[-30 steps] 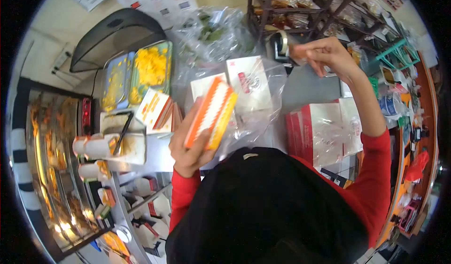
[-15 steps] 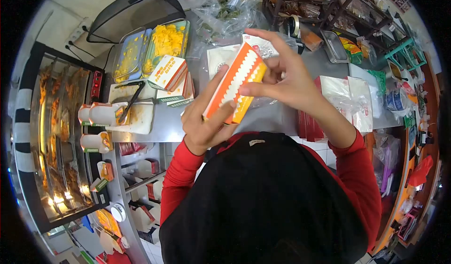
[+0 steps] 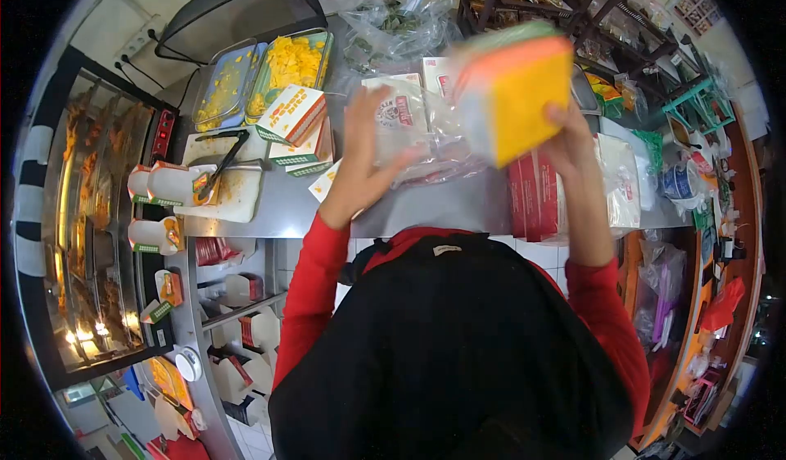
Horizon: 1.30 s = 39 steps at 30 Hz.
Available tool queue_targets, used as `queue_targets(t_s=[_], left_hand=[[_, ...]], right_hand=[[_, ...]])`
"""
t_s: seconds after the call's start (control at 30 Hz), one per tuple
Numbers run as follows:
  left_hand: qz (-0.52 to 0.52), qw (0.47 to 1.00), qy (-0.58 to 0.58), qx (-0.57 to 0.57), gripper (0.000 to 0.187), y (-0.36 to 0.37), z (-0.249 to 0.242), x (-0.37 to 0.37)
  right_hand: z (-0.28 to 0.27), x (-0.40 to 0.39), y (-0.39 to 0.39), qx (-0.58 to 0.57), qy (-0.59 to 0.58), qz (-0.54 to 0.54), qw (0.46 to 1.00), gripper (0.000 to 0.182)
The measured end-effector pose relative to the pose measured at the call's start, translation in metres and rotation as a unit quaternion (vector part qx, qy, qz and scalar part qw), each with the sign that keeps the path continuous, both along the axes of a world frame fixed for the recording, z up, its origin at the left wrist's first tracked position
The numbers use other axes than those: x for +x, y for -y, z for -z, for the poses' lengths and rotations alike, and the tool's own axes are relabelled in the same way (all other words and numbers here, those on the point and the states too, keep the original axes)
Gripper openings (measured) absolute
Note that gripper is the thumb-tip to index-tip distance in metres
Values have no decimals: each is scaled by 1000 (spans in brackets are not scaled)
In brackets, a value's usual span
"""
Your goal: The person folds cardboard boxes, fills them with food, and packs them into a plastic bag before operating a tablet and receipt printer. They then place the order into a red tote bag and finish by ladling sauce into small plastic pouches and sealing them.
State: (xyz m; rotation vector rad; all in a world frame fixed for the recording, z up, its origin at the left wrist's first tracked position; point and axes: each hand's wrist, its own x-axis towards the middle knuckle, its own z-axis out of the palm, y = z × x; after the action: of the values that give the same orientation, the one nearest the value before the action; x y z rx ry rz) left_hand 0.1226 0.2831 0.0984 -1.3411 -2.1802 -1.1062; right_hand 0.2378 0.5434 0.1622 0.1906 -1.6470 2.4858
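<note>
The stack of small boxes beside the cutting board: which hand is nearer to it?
Left. The left hand is open, just right of the stack of small boxes; the right hand is much farther right, holding a yellow-and-orange box.

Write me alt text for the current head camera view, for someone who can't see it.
A person's right hand lifts a motion-blurred orange and yellow box over a metal counter, while the left hand is open and empty. Stacked small boxes, a tray of yellow food and black tongs sit to the left.
</note>
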Motion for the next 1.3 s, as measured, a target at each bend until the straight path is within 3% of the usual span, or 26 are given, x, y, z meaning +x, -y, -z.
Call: queue_targets(t_s=[0.03, 0.07, 0.13, 0.2, 0.23, 0.3, 0.33, 0.37, 0.4, 0.47, 0.57, 0.6, 0.67, 0.7, 0.83, 0.87, 0.9, 0.93, 0.97, 1.03, 1.13, 1.17, 1.2, 1.3], left_hand=[[2, 998, -25, -52, 56, -2, 10, 3], [4, 993, -54, -102, 47, -10, 19, 6], [40, 995, -4, -94, 36, -14, 35, -4], [108, 982, 152, 26, 34, -13, 43, -27], [46, 959, 280, 25, 27, -8, 8, -18], [97, 860, 480, 142, 26, 16, 6, -47], [233, 764, 545, 255, 27, 31, 12, -68], [361, 634, 586, 354, 28, 40, 17, -83], [282, 680, 558, 383, 31, 41, -1, -78], [115, 750, 490, 429, 37, 41, -46, -59], [80, 898, 292, 319, 27, 37, -42, -72], [73, 933, 220, 276, 25, 32, -40, -74], [126, 927, 224, 273, 15, 15, -54, -65], [143, 928, 222, 261, 13, 7, -64, -59], [142, 943, 176, 246, 6, -2, -52, -76], [127, 945, 168, 251, 7, -2, -49, -77], [67, 971, 68, 217, 5, 2, -47, -74], [58, 965, 97, 235, 5, 3, -40, -74], [45, 958, 126, 254, 4, 5, -25, -75], [-42, 947, 185, 261, 9, 16, 21, -69], [-86, 915, 256, 300, 18, 41, 51, -37], [-111, 931, 220, 268, 24, 58, 48, -22], [-167, 913, 220, 300, 24, 76, 58, -11], [-344, 828, 229, 379, 27, 146, 100, 9]], right_hand=[[10, -5, 6, -202, 6, 20, 979, 58], [18, -18, 21, -327, -31, -6, 944, 60], [30, -40, 51, -430, -74, -148, 888, 58], [58, -68, 56, -444, -57, -188, 874, 57], [66, -74, 58, -452, -46, -207, 866, 56], [73, -76, 57, -350, 46, -110, 929, 55], [73, -78, 56, -292, 91, -61, 950, 55], [73, -80, 55, -186, 92, 27, 978, 53], [69, -80, 50, -36, 74, 59, 995, 52], [60, -72, 32, 260, 34, 121, 957, 51], [56, -66, 5, 573, 95, 227, 782, 48], [51, -66, 8, 623, 92, 271, 728, 50], [37, -71, 17, 709, 79, 358, 603, 54], [36, -74, 21, 710, 33, 378, 593, 55], [80, -94, 10, 834, -43, 321, 446, 59], [92, -92, 0, 833, 37, 297, 465, 60], [89, -88, 3, 827, 113, 271, 479, 62], [86, -86, 4, 818, 184, 242, 488, 64], [90, -85, 3, 858, 211, 180, 432, 71], [88, -73, 6, 860, 181, 153, 452, 73], [49, -67, 8, 850, 188, 61, 488, 75], [42, -69, 5, 854, 206, 40, 476, 70], [34, -71, 9, 858, 224, 23, 462, 65], [-22, -64, 76, 742, 43, 130, 656, 37]])
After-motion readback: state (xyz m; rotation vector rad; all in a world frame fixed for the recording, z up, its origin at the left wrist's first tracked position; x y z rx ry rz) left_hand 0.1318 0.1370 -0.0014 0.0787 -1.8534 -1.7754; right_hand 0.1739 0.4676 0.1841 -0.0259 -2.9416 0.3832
